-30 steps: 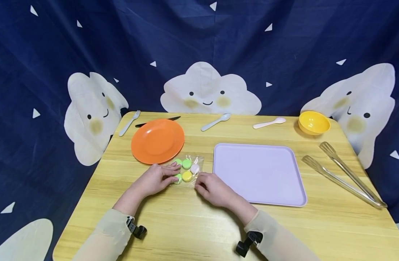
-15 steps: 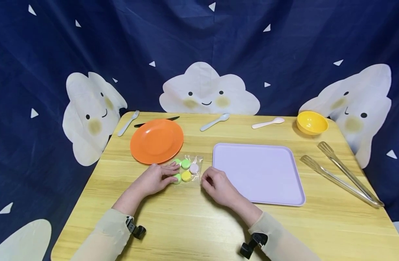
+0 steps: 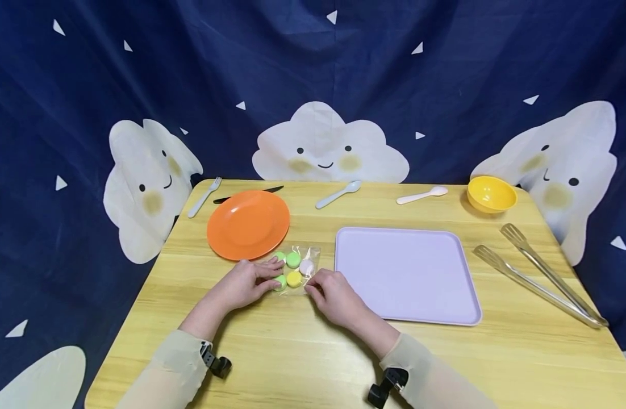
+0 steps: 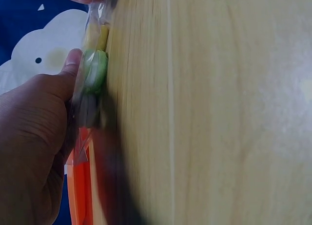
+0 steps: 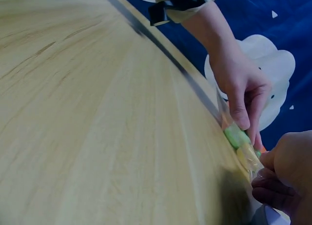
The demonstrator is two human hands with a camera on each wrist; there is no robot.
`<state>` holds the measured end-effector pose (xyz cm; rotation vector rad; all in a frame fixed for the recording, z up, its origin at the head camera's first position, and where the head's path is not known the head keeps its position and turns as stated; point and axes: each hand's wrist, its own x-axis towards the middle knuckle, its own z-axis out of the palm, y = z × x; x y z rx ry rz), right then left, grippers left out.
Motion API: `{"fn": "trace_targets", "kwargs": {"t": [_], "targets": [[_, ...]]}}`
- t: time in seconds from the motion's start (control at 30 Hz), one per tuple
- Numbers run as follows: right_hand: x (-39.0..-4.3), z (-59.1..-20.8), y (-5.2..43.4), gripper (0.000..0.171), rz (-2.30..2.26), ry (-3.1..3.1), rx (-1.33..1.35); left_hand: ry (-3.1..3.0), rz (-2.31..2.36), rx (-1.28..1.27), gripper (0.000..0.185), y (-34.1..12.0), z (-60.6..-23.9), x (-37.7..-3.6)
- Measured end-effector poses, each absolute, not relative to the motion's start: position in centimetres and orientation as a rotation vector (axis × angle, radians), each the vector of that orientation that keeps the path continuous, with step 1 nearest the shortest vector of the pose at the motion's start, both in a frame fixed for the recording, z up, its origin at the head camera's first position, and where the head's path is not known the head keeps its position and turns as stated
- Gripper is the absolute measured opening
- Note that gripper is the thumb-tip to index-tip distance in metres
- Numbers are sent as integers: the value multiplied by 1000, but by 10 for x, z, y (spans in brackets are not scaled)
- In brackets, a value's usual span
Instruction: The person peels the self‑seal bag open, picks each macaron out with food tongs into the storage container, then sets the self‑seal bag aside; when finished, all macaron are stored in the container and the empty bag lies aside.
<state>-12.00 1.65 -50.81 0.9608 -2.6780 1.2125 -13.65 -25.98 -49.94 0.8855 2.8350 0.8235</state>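
Note:
A clear bag of small round sweets point(image 3: 295, 268), green, yellow and pale pink, lies flat on the wooden table point(image 3: 292, 352) between an orange plate and a lilac tray. My left hand point(image 3: 264, 277) grips the bag's left side, with the thumb against a green sweet point(image 4: 96, 71). In the right wrist view my left hand's fingers point(image 5: 242, 112) pinch down on the bag point(image 5: 240, 137). At the bag's near right edge, my right hand point(image 3: 319, 287) has its fingers curled and pinches the plastic.
The orange plate point(image 3: 247, 224) sits behind the bag, the lilac tray point(image 3: 407, 275) to its right. Metal tongs point(image 3: 538, 272) lie at the far right, near a yellow bowl point(image 3: 492, 193). Along the back edge lie a fork point(image 3: 204, 196), a black knife point(image 3: 269, 188) and two spoons point(image 3: 338, 193).
My right hand drew a little away from the bag half a second ago and has returned to its near right edge. The left hand has stayed on the bag.

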Motion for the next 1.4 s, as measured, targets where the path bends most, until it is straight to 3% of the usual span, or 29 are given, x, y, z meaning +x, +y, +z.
{"fn": "trace_targets", "kwargs": {"t": [0.4,0.6,0.93,1.4], "targets": [[-122,-505,35,5,1549,-2588,675,2814,842,857,37,-258,-500,-138],[-128,-505,29,5,1557,-2592,710,2813,833,852,37,-258,-500,-138],[-141,-504,13,13,1198,-2702,825,2825,836,872,37,-259,-500,-139],[-135,-505,30,10,1470,-2665,519,2823,788,867,37,-259,-497,-139]]}}
